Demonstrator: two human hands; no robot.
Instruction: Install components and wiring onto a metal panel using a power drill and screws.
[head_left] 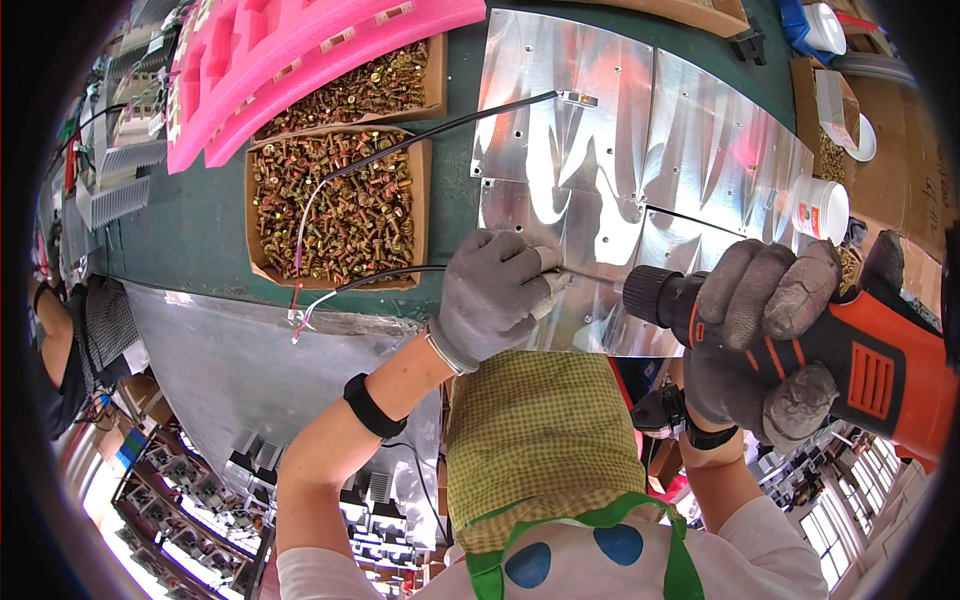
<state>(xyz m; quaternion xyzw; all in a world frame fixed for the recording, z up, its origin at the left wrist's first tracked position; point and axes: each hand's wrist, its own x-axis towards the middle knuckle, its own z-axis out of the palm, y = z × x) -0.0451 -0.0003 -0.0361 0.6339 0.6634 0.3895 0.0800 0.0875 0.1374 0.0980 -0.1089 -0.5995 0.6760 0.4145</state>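
Note:
My left hand [492, 292], in a grey glove, is closed in a pinch over the near edge of the shiny metal plates [725, 130]. A black cable [390, 272] runs into it from the left; the cable's held end is hidden by the fingers. My right hand [765, 315], also gloved, grips an orange and black power drill [870, 380]. The drill's chuck [652, 296] points left, its thin bit reaching the left fingertips. Whether a screw sits at the bit's tip cannot be made out. A second black cable [440, 128] ends in a small metal-tipped piece on the far plate.
Left of the plates stand cardboard boxes of brass-coloured screws [335, 205], with pink foam [330, 50] behind. A white tub [820, 208] sits by the plates' right edge, near more cardboard [895, 150]. Grey finned heat sinks [115, 200] stand at the far left.

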